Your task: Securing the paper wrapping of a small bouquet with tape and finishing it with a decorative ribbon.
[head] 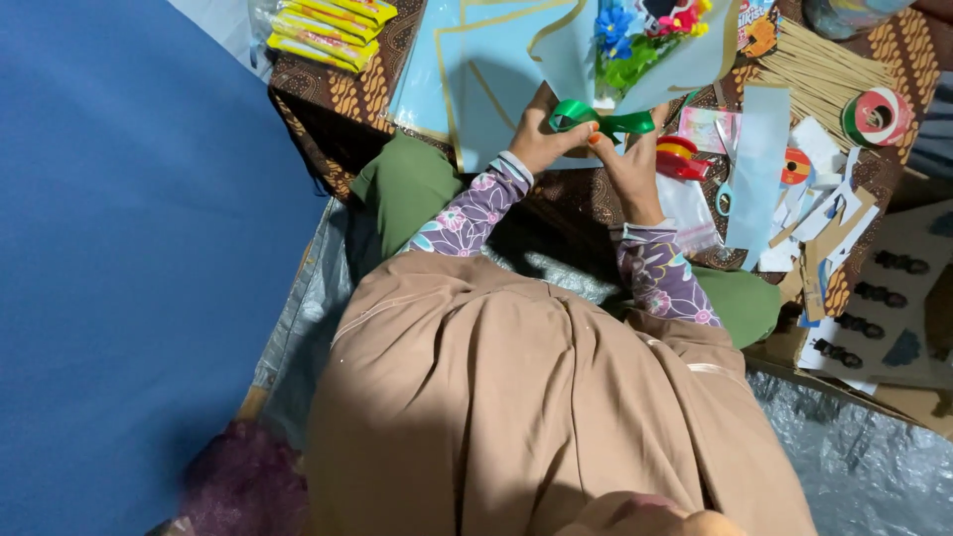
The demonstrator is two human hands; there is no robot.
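Observation:
My left hand (pixel 541 139) and my right hand (pixel 630 164) meet at the base of a small bouquet (pixel 635 45) wrapped in pale blue paper with gold edging. Both pinch a green ribbon (pixel 596 121) looped around the wrap's narrow end. Blue, red and yellow artificial flowers with green leaves stick out of the wrap's top. The bouquet lies on a low table covered in brown patterned cloth (pixel 347 94). My sleeves are purple with a floral print.
More pale blue wrapping sheets (pixel 467 69) lie under the bouquet. Yellow packets (pixel 323 30) sit far left. Wooden skewers (pixel 819 69), a red-green tape roll (pixel 879 114), red tape dispensers (pixel 680 159), scissors (pixel 725 189) and paper scraps (pixel 824 208) crowd the right. A blue surface (pixel 129 258) fills the left.

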